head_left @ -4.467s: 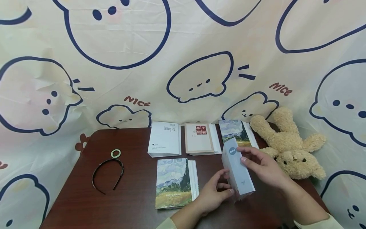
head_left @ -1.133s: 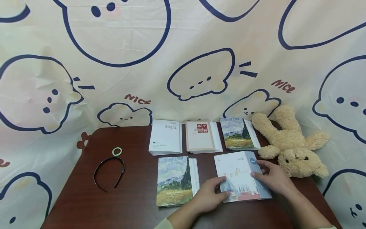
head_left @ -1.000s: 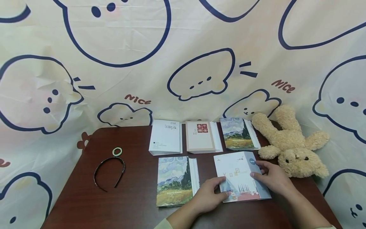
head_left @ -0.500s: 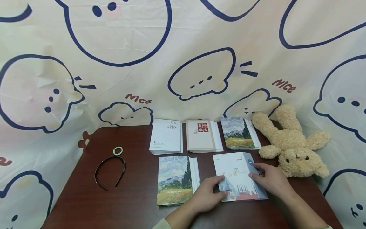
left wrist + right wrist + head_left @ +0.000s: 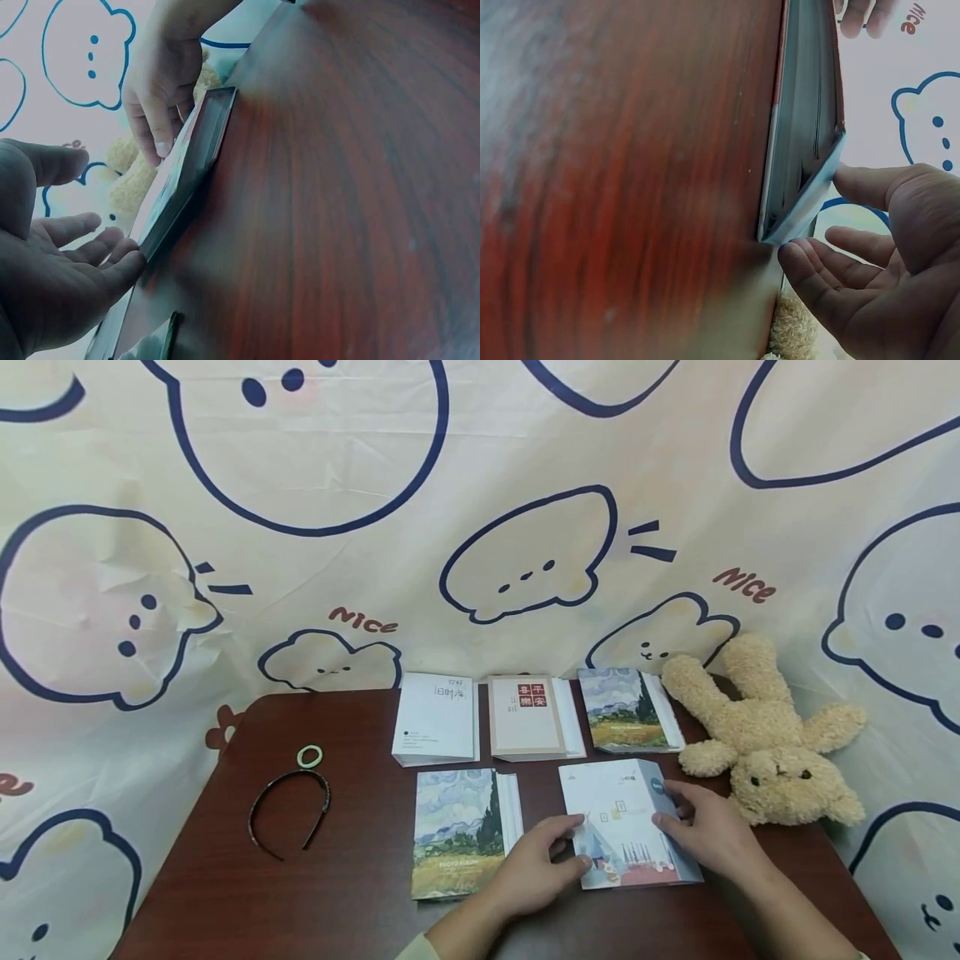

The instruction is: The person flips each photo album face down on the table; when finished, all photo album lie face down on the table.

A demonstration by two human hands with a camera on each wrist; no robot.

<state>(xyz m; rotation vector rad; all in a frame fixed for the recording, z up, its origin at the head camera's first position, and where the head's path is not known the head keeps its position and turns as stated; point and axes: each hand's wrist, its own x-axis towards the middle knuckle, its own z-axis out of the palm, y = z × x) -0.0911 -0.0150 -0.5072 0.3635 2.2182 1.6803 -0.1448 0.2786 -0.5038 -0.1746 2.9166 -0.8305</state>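
Observation:
A photo album (image 5: pixel 622 814) with a white cover, pink foot and blue spine lies cover up on the table, in the head view right of centre. My left hand (image 5: pixel 536 868) is at its left edge; in the left wrist view its fingertips (image 5: pixel 135 259) touch the album's corner while the thumb stands apart. On the spine side is my right hand (image 5: pixel 712 827). In the right wrist view its thumb touches the spine's upper edge and a fingertip (image 5: pixel 793 255) the lower edge, with the palm apart. Left of it lies another album (image 5: pixel 453 835) with a painted landscape.
Behind stand a white album (image 5: pixel 433 718), a beige album (image 5: pixel 525 718) and a second landscape album (image 5: pixel 622 710) in a row. A teddy bear (image 5: pixel 772 735) lies at the right. A headband (image 5: pixel 288 774) and a green ring (image 5: pixel 309 747) are on the left.
The album stood tilted up between both hands; now it lies flat, cover up. It has since slid slightly left. My left hand has drawn back a little from its cover.

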